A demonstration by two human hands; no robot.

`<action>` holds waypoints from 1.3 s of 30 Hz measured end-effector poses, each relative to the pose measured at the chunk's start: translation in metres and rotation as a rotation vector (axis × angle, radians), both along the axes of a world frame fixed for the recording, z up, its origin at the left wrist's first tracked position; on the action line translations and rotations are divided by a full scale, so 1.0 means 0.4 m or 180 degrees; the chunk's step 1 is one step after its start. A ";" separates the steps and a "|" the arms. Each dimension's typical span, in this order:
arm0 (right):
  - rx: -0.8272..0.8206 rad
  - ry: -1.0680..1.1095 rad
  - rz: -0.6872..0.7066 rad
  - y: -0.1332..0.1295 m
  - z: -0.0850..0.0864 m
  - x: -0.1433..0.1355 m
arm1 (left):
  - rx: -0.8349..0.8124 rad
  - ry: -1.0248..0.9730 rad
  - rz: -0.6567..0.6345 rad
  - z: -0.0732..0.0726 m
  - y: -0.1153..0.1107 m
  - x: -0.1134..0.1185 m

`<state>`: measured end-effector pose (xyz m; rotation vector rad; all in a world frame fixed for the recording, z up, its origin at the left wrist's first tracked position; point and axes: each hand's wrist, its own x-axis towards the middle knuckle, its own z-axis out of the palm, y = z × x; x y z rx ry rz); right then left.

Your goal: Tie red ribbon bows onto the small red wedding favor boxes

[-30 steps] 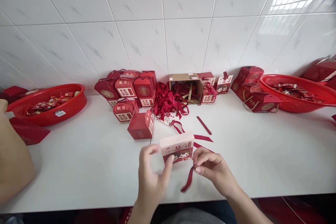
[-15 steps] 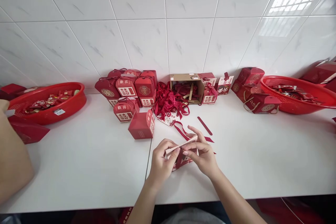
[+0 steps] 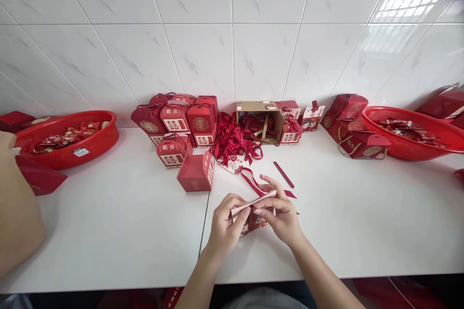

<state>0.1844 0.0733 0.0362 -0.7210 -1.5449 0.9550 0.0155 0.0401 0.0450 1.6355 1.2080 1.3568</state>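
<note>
Between my two hands, near the front of the white table, is a small red-and-white gift box (image 3: 253, 222) with a pale top flap. My left hand (image 3: 229, 222) pinches the flap and the near side from the left, thumb in front. From the right, my right hand (image 3: 278, 212) has thumb and fingers closed on the box's top edge, partly hiding it. A dark red ribbon (image 3: 250, 179) runs out behind the hands. Beyond it lie a flat red strip (image 3: 283, 175) and a printed white card (image 3: 232, 165).
Red gift boxes (image 3: 174, 120) stand stacked at back left, with a plain-sided one (image 3: 195, 174) in front. A ribbon heap (image 3: 234, 140) lies beside an open cardboard box (image 3: 259, 105). Red baskets (image 3: 97, 147) (image 3: 409, 149) hold small packets. Another person's arm (image 3: 20, 212) is at left.
The box's pale flap leans slightly more toward me, and both hands keep their grip in nearly the same spot. The whole view has shifted slightly.
</note>
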 end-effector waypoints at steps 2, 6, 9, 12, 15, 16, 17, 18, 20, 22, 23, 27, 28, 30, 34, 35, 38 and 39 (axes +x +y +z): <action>0.0153 0.0044 -0.0122 0.000 -0.007 -0.003 | 0.0046 0.0044 -0.0038 -0.002 -0.001 -0.002; -0.0196 0.0506 -0.0078 -0.005 -0.023 -0.013 | 0.0242 0.0205 -0.0170 -0.002 0.000 0.000; -0.0589 0.0595 0.0147 -0.010 -0.027 -0.017 | 0.0412 0.0505 0.0025 -0.007 0.002 0.002; -0.0562 0.0563 -0.0042 -0.015 -0.021 -0.013 | 0.0520 0.0838 0.0647 -0.014 -0.002 0.000; -0.0422 0.0505 -0.0204 -0.017 -0.009 -0.006 | 0.0357 0.0952 0.0936 -0.012 -0.014 -0.009; -0.0358 0.0468 -0.0244 -0.017 -0.004 -0.002 | 0.0259 0.1055 0.0850 -0.007 -0.019 -0.014; -0.0292 0.0431 -0.0274 -0.015 0.000 0.004 | 0.0163 0.1206 0.0711 -0.001 -0.025 -0.021; -0.0231 0.0394 -0.0284 -0.013 0.004 0.010 | 0.0092 0.1375 0.0556 0.008 -0.030 -0.028; -0.0149 0.0307 -0.0292 -0.009 0.011 0.028 | 0.0088 0.1569 0.0333 0.034 -0.042 -0.048; -0.0099 0.0152 -0.0281 -0.008 0.016 0.048 | 0.0347 0.1467 0.0293 0.071 -0.055 -0.070; -0.0055 0.0055 -0.0267 -0.010 0.020 0.058 | 0.0569 0.1361 0.0262 0.092 -0.062 -0.079; 0.0286 -0.0159 0.0030 -0.039 0.038 0.073 | 0.1334 0.0989 -0.0245 0.175 -0.084 -0.076; 0.0366 -0.0150 0.0167 -0.050 0.044 0.071 | 0.1328 0.0865 -0.0372 0.190 -0.085 -0.064; 0.0471 -0.0133 0.0400 -0.069 0.054 0.066 | 0.1139 0.0483 -0.0380 0.206 -0.080 -0.032; 0.0623 -0.0138 0.0419 -0.090 0.067 0.067 | 0.1090 0.0182 -0.0207 0.204 -0.056 0.020; 0.0662 -0.0144 0.0371 -0.092 0.069 0.072 | 0.1100 0.0337 -0.0332 0.201 -0.051 0.023; 0.0741 -0.0180 0.0200 -0.093 0.072 0.092 | 0.0712 0.0689 -0.0972 0.198 -0.048 0.017; 0.0766 -0.0187 0.0138 -0.093 0.073 0.099 | 0.0534 0.0651 -0.1177 0.198 -0.050 0.013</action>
